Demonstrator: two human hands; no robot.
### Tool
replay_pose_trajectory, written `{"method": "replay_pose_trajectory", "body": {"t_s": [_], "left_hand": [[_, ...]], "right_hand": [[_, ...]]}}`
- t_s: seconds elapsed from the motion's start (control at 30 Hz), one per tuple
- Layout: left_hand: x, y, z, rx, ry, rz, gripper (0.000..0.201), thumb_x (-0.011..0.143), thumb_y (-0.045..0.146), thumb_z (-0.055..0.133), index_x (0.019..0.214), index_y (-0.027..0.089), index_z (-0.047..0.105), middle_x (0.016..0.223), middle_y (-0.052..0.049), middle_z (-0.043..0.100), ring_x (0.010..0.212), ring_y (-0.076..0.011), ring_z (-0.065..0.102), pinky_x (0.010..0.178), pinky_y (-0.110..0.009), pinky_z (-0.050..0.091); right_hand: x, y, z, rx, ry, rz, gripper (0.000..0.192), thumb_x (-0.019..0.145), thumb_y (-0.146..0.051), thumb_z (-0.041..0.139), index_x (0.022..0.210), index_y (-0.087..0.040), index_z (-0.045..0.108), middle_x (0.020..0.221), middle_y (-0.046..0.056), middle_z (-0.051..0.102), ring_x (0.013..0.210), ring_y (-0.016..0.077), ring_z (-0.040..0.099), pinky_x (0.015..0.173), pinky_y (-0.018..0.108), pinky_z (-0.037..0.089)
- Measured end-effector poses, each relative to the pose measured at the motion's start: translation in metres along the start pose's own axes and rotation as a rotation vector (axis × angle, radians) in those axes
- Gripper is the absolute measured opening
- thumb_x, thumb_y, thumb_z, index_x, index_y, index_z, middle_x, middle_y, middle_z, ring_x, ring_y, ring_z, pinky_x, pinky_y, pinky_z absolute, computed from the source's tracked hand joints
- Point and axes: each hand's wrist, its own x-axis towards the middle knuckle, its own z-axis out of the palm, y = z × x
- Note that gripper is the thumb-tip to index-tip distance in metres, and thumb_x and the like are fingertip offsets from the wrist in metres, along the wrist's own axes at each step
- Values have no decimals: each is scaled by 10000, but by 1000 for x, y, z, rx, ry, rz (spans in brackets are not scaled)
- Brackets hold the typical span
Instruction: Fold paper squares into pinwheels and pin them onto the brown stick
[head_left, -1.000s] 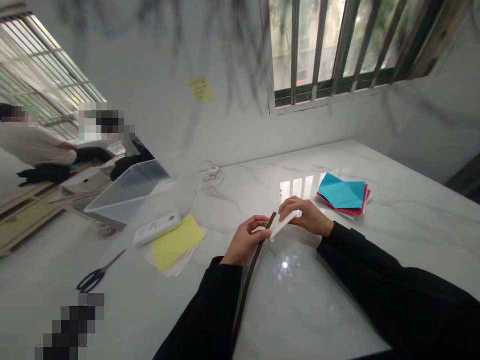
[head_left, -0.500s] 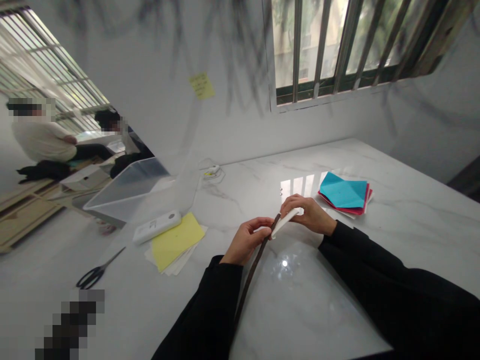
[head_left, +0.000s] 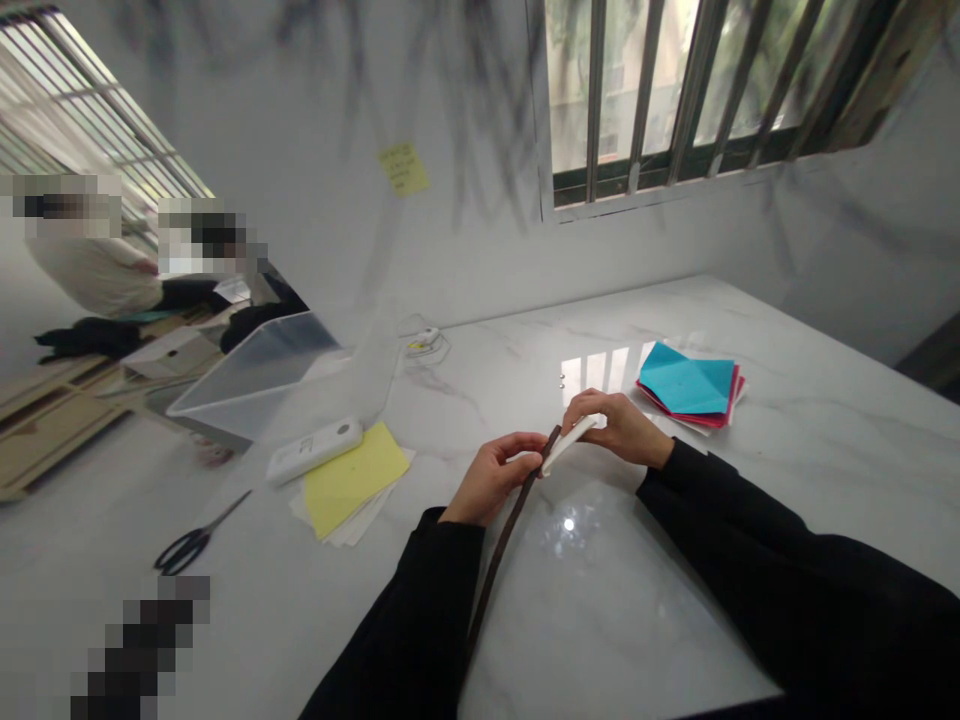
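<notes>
Brown strip [head_left: 512, 520], centre to lower centre of frame, clamped in fingers [head_left: 526, 466] of left hand [head_left: 491, 480], end poking past them; white piece [head_left: 570, 445], centre, pinched by right hand [head_left: 622, 428], seemingly touching strip.

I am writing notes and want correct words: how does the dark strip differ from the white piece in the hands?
The dark strip, pinched by the left hand, is longer, running down beside the left sleeve; the white piece, held by the right hand, is short. The dark strip bends gently, while the white piece looks straight. Both look narrow from this view.
</notes>
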Motion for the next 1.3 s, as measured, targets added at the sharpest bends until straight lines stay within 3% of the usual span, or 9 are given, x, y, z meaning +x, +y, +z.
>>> {"method": "replay_pose_trajectory", "body": {"t_s": [0.23, 0.37, 0.57, 0.73, 0.93, 1.07, 1.17, 1.3], "left_hand": [[0, 1, -3, 59, -11, -28, 386, 690, 369, 906, 1012, 176, 818, 859, -55, 740, 677, -135, 632, 624, -229, 460], [0, -2, -5, 38, -45, -8, 389, 666, 348, 924, 991, 161, 822, 774, -34, 704, 652, -124, 611, 601, -212, 421], [1, -5, -6, -12, -74, -16, 409, 664, 357, 934, 982, 136, 804, 837, -45, 708, 672, -121, 603, 633, -226, 422], [4, -9, -10, -8, -79, -6, 455, 708, 417, 915, 1039, 137, 778, 873, -61, 719, 705, -138, 612, 689, -252, 456], [5, -9, -21, 127, -71, -19, 554, 709, 371, 909, 1206, 187, 748, 1157, -106, 748, 829, -178, 684, 816, -305, 511], [5, -7, -28, 226, -55, -14, 521, 710, 316, 891, 1202, 198, 765, 1169, -106, 757, 930, -212, 701, 840, -303, 503], [7, -9, -32, 183, 37, 45, 476, 708, 313, 890, 1153, 190, 776, 1172, -110, 762, 1015, -240, 702, 905, -324, 505], [9, -13, -38, 89, 121, 72, 457, 687, 300, 905, 1111, 187, 779, 1184, -105, 762, 1028, -232, 697, 931, -319, 503]], "right_hand": [[0, -4, 2, 79, -10, 107, 194, 876, -427, 783, 893, -234, 790, 907, 42, 775, 908, 233, 700, 889, 393, 541], [-1, -3, 4, 239, -42, 206, 274, 833, -427, 820, 1003, -227, 741, 988, 32, 753, 962, 231, 701, 900, 366, 559], [-1, -5, 10, 469, -104, 285, 347, 829, -478, 823, 1021, -227, 680, 987, 33, 738, 916, 222, 702, 787, 319, 579], [2, -1, 16, 524, -35, 292, 402, 785, -488, 853, 1006, -212, 664, 988, 36, 741, 922, 223, 703, 812, 325, 579], [1, 21, 12, 630, 76, 455, 553, 720, -500, 886, 1081, -208, 588, 940, 42, 766, 844, 224, 735, 744, 323, 585], [0, 29, 7, 568, 129, 471, 687, 750, -518, 856, 1286, -217, 551, 1052, 75, 773, 931, 246, 749, 800, 355, 591], [1, 35, 6, 369, 274, 439, 723, 784, -543, 809, 1370, -213, 543, 1145, 105, 738, 1050, 250, 718, 876, 371, 578], [1, 38, 7, 128, 420, 426, 749, 864, -541, 701, 1468, -148, 499, 884, 39, 700, 799, 200, 661, 717, 316, 532]]}}
